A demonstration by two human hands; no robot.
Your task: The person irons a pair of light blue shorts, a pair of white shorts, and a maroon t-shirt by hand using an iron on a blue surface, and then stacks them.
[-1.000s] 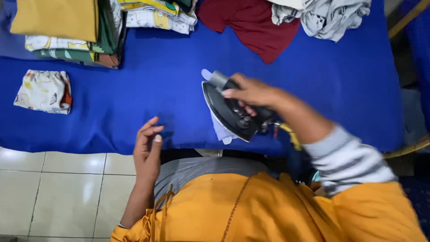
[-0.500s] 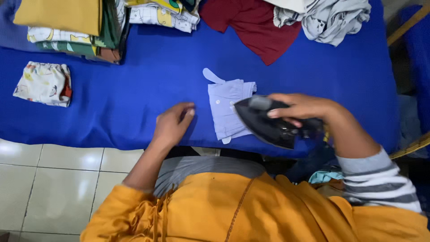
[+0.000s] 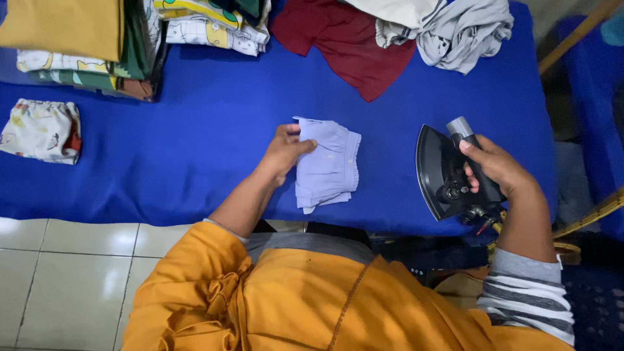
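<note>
Near edge: the blue table (image 3: pixel 195 169) ends just in front of the person, with tiled floor (image 3: pixel 58 273) to the left below it. Left hand (image 3: pixel 284 151) lies on the left side of one small pale-blue garment (image 3: pixel 328 164), fingers pinching its upper left corner; the garment sits near the front edge, at table centre. Right hand (image 3: pixel 495 170) is clamped around the handle of one dark iron (image 3: pixel 445 172), tipped on its side, well apart from the garment, close to the front right corner. Bare blue cloth lies open between them and beyond. One folded printed piece (image 3: pixel 39 130) sits far left. Far edge: one folded stack (image 3: pixel 84 45), one maroon garment (image 3: pixel 351 45), one grey heap (image 3: pixel 455 29).
</note>
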